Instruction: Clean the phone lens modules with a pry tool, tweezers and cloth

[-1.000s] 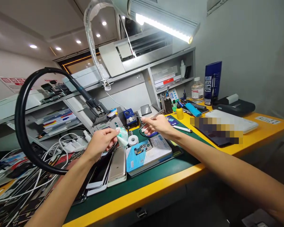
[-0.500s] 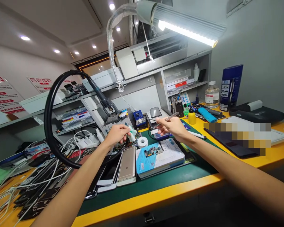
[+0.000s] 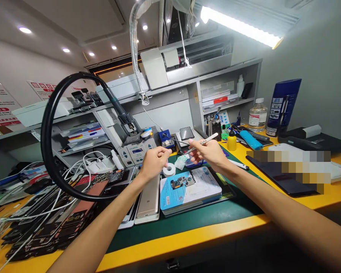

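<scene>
My left hand (image 3: 156, 163) is closed in a pinch above the gold phone (image 3: 148, 199) and beside a white tape roll (image 3: 169, 170). Whatever its fingertips hold, if anything, is too small to make out. Fingers of my right hand (image 3: 206, 152) are wrapped round metal tweezers (image 3: 211, 138), whose tips slant down to the left. A thin dark rod or cord (image 3: 177, 141) reaches that hand from the left; I cannot tell whether it is held. Between the hands lies a crumpled pale green-white wipe (image 3: 182, 162). A small camera module (image 3: 183, 182) rests on a blue-and-white book (image 3: 199, 193) below.
A black hose (image 3: 45, 144) loops at the left above a pile of phone parts (image 3: 53, 227) and white cables. A lamp (image 3: 241, 28) hangs overhead. Toward the right stand a yellow bottle (image 3: 232, 141), a clear bottle (image 3: 257, 115) and a dark tablet (image 3: 272, 176).
My left hand has let go of the wipe, which now lies behind the book, and has moved right toward my right hand. The right hand keeps the tweezers. The view has shifted slightly.
</scene>
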Demonstrator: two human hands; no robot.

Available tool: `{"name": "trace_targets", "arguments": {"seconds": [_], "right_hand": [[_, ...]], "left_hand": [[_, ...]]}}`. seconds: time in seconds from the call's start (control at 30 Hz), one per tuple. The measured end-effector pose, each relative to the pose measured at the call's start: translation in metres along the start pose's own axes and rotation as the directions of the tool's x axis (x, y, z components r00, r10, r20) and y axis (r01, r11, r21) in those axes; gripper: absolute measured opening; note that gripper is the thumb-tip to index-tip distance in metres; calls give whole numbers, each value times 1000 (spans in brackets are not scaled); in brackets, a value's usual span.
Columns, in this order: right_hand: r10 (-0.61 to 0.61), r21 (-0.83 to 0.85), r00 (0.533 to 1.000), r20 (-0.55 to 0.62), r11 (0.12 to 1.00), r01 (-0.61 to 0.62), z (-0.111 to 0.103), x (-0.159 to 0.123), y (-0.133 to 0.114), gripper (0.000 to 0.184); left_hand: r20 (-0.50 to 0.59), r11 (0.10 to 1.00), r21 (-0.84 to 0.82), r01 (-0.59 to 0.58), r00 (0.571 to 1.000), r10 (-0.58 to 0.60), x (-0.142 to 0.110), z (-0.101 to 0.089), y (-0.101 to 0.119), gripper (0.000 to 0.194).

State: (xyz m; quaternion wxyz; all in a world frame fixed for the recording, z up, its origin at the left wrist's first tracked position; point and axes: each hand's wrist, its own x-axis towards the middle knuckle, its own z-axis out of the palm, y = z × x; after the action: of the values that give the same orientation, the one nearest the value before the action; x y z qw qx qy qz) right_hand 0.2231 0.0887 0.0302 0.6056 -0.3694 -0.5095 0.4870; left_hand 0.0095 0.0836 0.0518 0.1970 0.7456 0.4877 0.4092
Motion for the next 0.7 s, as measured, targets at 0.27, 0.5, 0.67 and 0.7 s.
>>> {"name": "trace_targets", "arguments": {"seconds": [0.27,0.5,0.67,0.7], "right_hand": [[-188,-192,982,-3,964,184,6,-10,9,52],[-168,-245,983,78,952,182,5,-9,13,50],[-197,-287,977,84,934,213,8,-12,17,50],[-223,-309,972,75,921,236,8,-14,17,45]], "left_hand": [[-137,890,126,-437,881,452,-52,-5,2,27],[-53,762,123,-636,763,645,-54,-8,-17,28],[-56,729,166,-664,732,679,-55,-7,-22,27],[-69,729,190,-657,732,678,-55,-6,-24,27]]}}
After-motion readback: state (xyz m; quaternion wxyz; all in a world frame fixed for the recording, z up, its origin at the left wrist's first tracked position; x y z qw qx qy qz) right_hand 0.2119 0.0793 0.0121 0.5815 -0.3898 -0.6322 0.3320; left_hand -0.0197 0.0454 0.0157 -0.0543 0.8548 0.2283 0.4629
